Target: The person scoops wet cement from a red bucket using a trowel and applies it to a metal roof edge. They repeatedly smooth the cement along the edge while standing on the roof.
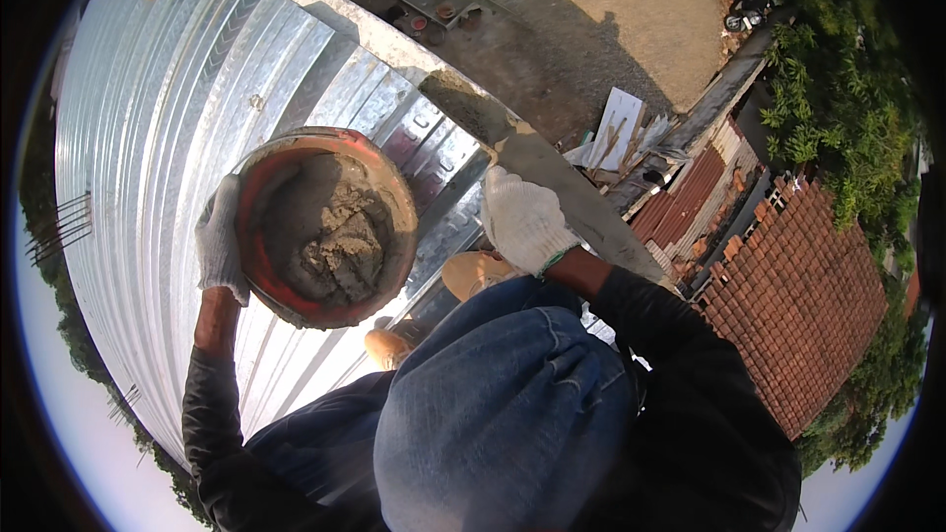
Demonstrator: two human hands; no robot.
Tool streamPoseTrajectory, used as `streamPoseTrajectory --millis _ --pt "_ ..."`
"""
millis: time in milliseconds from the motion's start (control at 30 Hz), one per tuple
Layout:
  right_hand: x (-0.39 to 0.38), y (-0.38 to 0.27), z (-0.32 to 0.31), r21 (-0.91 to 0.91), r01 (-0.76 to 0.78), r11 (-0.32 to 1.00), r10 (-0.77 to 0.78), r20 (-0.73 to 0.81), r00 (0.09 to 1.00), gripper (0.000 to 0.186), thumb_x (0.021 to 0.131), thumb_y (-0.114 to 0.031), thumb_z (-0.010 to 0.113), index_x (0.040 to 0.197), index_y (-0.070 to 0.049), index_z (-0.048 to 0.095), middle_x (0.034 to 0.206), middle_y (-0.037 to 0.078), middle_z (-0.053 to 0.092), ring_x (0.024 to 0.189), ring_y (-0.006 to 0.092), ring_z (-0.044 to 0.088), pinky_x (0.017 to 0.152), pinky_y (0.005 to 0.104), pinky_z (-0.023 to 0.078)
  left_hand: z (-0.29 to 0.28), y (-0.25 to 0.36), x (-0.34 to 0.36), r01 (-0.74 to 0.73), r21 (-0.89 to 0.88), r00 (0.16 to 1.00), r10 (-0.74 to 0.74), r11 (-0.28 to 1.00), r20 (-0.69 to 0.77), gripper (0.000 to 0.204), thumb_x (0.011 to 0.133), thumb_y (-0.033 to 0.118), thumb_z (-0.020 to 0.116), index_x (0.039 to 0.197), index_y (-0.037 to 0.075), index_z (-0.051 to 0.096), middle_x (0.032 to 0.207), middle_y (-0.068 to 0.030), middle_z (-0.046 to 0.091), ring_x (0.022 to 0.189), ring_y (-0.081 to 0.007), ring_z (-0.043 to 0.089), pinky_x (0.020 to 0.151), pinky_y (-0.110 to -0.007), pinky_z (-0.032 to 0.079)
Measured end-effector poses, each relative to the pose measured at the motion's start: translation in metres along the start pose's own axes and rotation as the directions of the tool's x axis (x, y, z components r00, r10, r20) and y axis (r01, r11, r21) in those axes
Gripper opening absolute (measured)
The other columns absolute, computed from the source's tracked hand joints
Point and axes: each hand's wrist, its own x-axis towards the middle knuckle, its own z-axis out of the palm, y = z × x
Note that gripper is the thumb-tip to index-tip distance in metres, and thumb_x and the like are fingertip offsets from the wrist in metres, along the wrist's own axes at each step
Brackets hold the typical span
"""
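My left hand [221, 241], in a white knitted glove, grips the left rim of a round orange bucket [402, 202]. Wet grey mortar [345, 241] lies inside, heaped toward the right, and more is smeared on the rim. The bucket is tilted so that its mouth faces me. To the right of it, my right hand [529, 221], gloved the same way, is closed beside the grey concrete wall top [562, 177]. A small brown tip shows just beyond its fingers, but what it holds is mostly hidden.
Ribbed metal decking [168, 138] spreads beneath and to the left. My shoes [473, 274] stand near its edge. Beyond the wall top, the ground [611, 10] lies far below. A tiled roof [798, 305] and trees [838, 69] are at right. Bare rods [61, 227] stick out at far left.
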Motion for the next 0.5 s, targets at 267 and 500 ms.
streamPoseTrajectory --millis 267,500 --pt "-0.007 0.003 -0.008 0.072 0.017 0.997 -0.018 0.011 1.000 0.027 0.107 -0.027 0.067 0.109 0.000 0.061 0.095 0.024 0.076 0.088 0.0439 0.080 0.076 0.0537 0.064 0.012 0.006 -0.007 -0.003 0.010 1.000 0.003 1.000 -0.020 0.047 0.114 0.038 0.072 0.140 -0.001 0.075 0.126 -0.0105 0.081 0.112 -0.0212 0.077 0.102 -0.038 0.062" --pt "-0.029 0.023 -0.017 0.156 0.023 0.988 0.018 -0.258 0.966 0.026 0.108 -0.030 0.066 0.118 -0.006 0.062 0.098 0.020 0.076 0.086 0.0430 0.080 0.077 0.0535 0.064 0.000 -0.003 -0.004 0.007 -0.039 1.000 -0.006 0.999 0.027 0.048 0.114 0.038 0.072 0.140 -0.001 0.075 0.128 -0.0101 0.080 0.113 -0.0209 0.076 0.103 -0.037 0.061"
